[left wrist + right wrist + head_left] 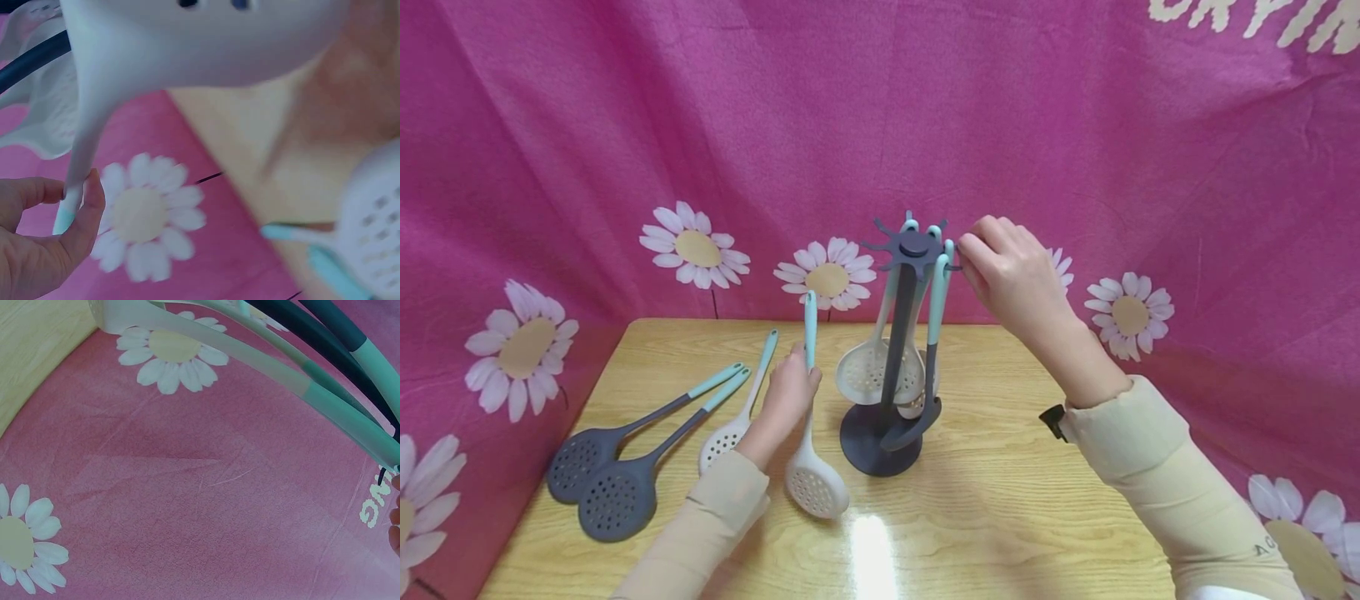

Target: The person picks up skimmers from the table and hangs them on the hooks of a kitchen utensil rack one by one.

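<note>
My left hand pinches the light-coloured shaft of a skimmer, just below its mint handle. In the left wrist view its head looms large, and thumb and finger meet round the shaft. A dark utensil stand with hooked arms carries several hanging utensils, including a dark ladle and a pale skimmer. My right hand is curled at the stand's right side, its fingertips at the top of a mint handle of a white utensil. The exact grip is mostly hidden.
Two dark skimmers with mint handles lie at the table's left, their heads overlapping. A white skimmer lies beside them, partly behind my left forearm. The wooden table backs onto a pink flowered cloth.
</note>
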A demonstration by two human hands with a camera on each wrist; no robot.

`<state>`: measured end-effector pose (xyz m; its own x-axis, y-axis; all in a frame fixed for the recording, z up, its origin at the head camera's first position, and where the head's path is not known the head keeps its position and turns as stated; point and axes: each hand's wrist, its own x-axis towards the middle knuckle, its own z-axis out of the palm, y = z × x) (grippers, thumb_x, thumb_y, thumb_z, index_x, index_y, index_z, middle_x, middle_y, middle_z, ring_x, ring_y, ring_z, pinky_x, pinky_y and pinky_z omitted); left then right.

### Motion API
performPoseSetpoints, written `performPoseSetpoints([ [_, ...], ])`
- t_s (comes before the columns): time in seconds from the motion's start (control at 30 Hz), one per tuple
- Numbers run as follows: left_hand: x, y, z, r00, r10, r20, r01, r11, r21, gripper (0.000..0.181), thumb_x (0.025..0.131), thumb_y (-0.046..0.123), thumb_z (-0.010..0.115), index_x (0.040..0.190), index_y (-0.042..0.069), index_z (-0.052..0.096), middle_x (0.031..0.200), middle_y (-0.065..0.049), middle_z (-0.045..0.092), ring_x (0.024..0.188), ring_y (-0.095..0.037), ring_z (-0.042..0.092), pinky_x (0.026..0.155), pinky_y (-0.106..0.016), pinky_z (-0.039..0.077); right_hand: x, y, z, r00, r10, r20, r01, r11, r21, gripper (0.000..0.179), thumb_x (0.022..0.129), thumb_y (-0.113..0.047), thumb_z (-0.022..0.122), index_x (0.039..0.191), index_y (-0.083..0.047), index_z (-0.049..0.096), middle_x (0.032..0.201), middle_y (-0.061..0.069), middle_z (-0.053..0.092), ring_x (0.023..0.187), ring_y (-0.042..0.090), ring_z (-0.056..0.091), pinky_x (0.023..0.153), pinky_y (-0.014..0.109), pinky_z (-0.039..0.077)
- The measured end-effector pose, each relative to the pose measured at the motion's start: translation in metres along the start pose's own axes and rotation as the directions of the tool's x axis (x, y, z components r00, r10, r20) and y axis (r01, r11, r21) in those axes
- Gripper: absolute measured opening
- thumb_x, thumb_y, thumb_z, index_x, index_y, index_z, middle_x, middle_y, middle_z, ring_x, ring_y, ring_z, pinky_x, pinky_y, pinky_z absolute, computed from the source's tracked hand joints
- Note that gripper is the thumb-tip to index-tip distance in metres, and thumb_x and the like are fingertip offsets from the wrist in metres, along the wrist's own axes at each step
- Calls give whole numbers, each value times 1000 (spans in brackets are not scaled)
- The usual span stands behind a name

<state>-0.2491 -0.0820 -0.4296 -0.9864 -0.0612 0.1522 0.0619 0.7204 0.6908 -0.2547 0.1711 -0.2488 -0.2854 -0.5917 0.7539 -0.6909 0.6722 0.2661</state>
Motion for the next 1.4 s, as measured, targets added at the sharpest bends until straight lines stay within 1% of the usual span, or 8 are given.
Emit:
performPoseSetpoints([
  [0.13, 1, 18, -20, 989, 131, -68, -132, 991, -5, 40, 84, 0, 55, 122, -8, 45, 73, -15, 57, 59, -23, 53, 52, -35, 47, 1, 0, 0, 1000, -4, 2, 4, 1000, 0, 4, 82, 5, 54, 79, 2, 53, 74, 13, 50, 62, 27, 45, 51, 32, 36],
  [0.4, 11, 42, -51, 935, 307, -176, -310, 951, 7, 44, 83, 1, 56, 126, -4, 47, 79, -17, 57, 65, -26, 54, 58, -38, 50, 0, 0, 0, 1000, 3, -2, -3, 1000, 1, 4, 82, 5, 55, 79, 2, 53, 74, 13, 50, 62, 26, 45, 51, 32, 36],
  [0.6, 20, 48, -64, 885, 430, -177, -440, 898, -19, 41, 84, 1, 54, 124, -1, 48, 79, -15, 56, 64, -23, 51, 55, -34, 46, -1, 0, 1, 1000, 0, -4, 0, 1000, 6, 4, 82, 5, 55, 80, 2, 53, 74, 13, 49, 61, 27, 45, 51, 32, 36],
  [0.77, 25, 58, -69, 852, 502, -148, -513, 857, -48, 41, 85, 1, 54, 125, 1, 47, 83, -13, 59, 68, -23, 55, 55, -31, 45, 0, 0, -1, 1000, 2, 16, -1, 1000, -6, 4, 83, 4, 54, 80, 1, 54, 74, 12, 50, 63, 26, 45, 52, 32, 36],
  [0.93, 28, 68, -71, 844, 525, -108, -533, 843, -73, 42, 85, 1, 54, 127, 2, 47, 90, -14, 62, 76, -23, 60, 61, -34, 51, 0, 1, 0, 1000, 0, 13, 0, 1000, -9, 4, 83, 4, 54, 80, 1, 54, 74, 12, 50, 63, 26, 45, 52, 32, 37],
  [1.13, 30, 73, -70, 841, 536, -67, -541, 835, -100, 44, 86, 1, 53, 130, 3, 46, 94, -14, 59, 75, -22, 57, 59, -30, 49, 0, 0, 0, 1000, -3, 3, 3, 1000, 3, 4, 82, 5, 56, 80, 2, 53, 74, 13, 49, 62, 26, 45, 52, 32, 36],
  [1.27, 31, 74, -69, 836, 545, -58, -548, 829, -106, 48, 86, 0, 54, 132, 2, 44, 103, -17, 58, 77, -23, 57, 64, -31, 52, 0, 0, -1, 1000, -2, 7, 2, 1000, -1, 4, 83, 4, 54, 80, 1, 53, 74, 12, 49, 62, 26, 45, 52, 32, 36],
  [1.4, 33, 74, -67, 823, 565, -68, -568, 814, -121, 47, 84, -2, 54, 131, 1, 46, 101, -17, 57, 78, -24, 56, 67, -34, 52, 0, 0, -1, 1000, 2, 5, -2, 1000, -1, 4, 83, 4, 54, 80, 2, 53, 74, 12, 49, 62, 26, 45, 52, 32, 37],
])
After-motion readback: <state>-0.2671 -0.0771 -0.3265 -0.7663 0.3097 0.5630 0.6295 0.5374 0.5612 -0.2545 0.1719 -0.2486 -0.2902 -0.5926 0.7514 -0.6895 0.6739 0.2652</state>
